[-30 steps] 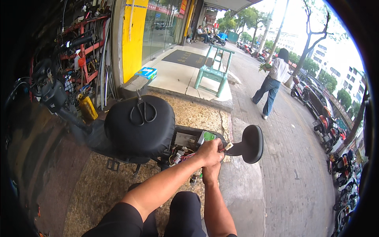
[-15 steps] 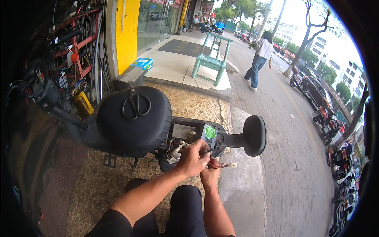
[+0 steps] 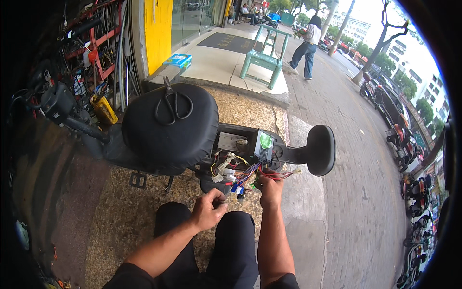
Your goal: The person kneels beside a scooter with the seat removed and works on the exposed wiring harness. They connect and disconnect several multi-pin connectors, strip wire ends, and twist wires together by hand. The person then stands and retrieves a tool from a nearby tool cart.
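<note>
My right hand (image 3: 270, 190) is closed around a bundle of coloured wires (image 3: 249, 172), beside the open rear compartment of an electric scooter. Red wires run out past its fingers to a small white plug (image 3: 297, 171). Above my knees, my left hand (image 3: 210, 210) is apart from the wires with its fingers curled; whatever it may hold is hidden. A silver box with a green label (image 3: 265, 141) sits at the compartment's rear. White connectors (image 3: 228, 173) and a blue connector (image 3: 237, 190) hang over the near side. Black-handled scissors (image 3: 168, 90) lie on the black seat (image 3: 139, 139).
A padded backrest (image 3: 321, 150) rises at the scooter's rear. Beyond stand a green chair (image 3: 263, 62) on a tiled step and a blue box (image 3: 178, 60). A tool rack (image 3: 98, 58) fills the left. Someone walks on the pavement (image 3: 308, 45); parked scooters line the right.
My left hand has come away from the wires, back toward my knees. The right hand keeps the bundle, now more spread out in view. The view has shifted slightly; the walker is farther off.
</note>
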A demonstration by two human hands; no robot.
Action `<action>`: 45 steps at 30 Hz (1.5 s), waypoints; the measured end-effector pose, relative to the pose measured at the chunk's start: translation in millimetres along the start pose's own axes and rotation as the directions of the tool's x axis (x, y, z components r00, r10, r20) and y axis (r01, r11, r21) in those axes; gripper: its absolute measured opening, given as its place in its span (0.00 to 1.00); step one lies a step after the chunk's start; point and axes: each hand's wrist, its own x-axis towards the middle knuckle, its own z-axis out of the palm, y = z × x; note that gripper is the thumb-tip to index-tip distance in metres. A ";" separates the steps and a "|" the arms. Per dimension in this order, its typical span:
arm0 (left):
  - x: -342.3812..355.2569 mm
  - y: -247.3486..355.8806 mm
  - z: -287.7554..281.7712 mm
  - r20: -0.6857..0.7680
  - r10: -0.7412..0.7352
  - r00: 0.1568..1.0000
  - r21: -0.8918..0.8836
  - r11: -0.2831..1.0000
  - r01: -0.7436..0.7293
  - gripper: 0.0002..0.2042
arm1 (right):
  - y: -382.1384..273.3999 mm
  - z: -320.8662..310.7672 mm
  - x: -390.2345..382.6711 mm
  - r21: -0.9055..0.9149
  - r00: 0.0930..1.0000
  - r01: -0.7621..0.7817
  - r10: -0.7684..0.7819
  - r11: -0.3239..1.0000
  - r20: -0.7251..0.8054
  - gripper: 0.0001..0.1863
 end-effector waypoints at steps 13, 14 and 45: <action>-33.1 -40.9 -12.3 -0.012 -0.200 0.980 0.049 0.978 0.201 0.11 | 15.6 -18.1 -11.9 0.145 0.965 -0.251 0.235 0.957 0.117 0.04; -34.4 -42.7 -14.3 -0.011 -0.214 0.977 0.044 0.976 0.214 0.11 | 19.2 -18.9 -14.2 0.184 0.953 -0.295 0.276 0.937 0.121 0.04; -35.2 -92.7 -0.4 0.261 -0.425 0.867 -0.168 0.864 0.474 0.08 | 68.7 13.4 -70.7 -0.815 0.822 0.528 0.098 0.240 0.561 0.06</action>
